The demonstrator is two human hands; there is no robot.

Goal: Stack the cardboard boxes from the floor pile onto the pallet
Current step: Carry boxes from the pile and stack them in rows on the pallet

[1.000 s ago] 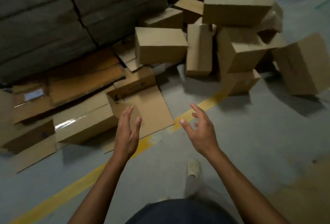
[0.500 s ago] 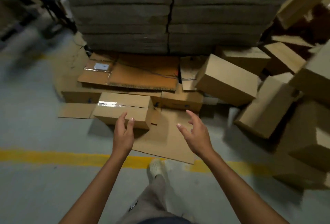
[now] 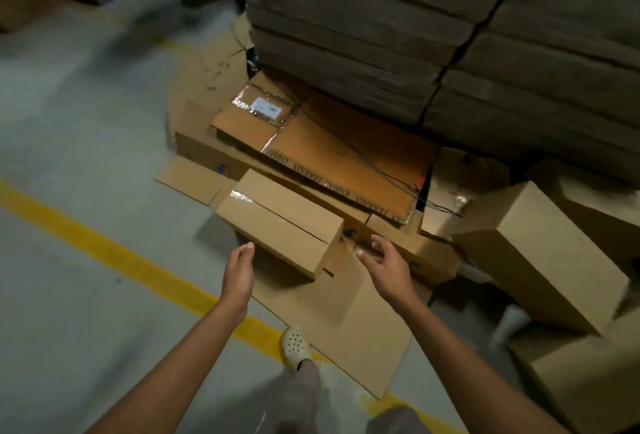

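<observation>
A long closed cardboard box with a taped seam lies on flattened cardboard just ahead of me. My left hand hovers near its front left edge, fingers relaxed, holding nothing. My right hand is spread open near the box's right end, also empty. Neither hand touches the box. More closed boxes, one large, lie tumbled at the right. No pallet is visible apart from the tall stack behind.
A tall stack of bundled flat cardboard rises behind. Flattened sheets cover the floor in front of it. A yellow floor line runs diagonally under my foot in a white clog. Bare grey floor spreads left.
My view has swung left from the box pile toward the long box on the flat cardboard. Both hands have moved forward, close to that box, still empty.
</observation>
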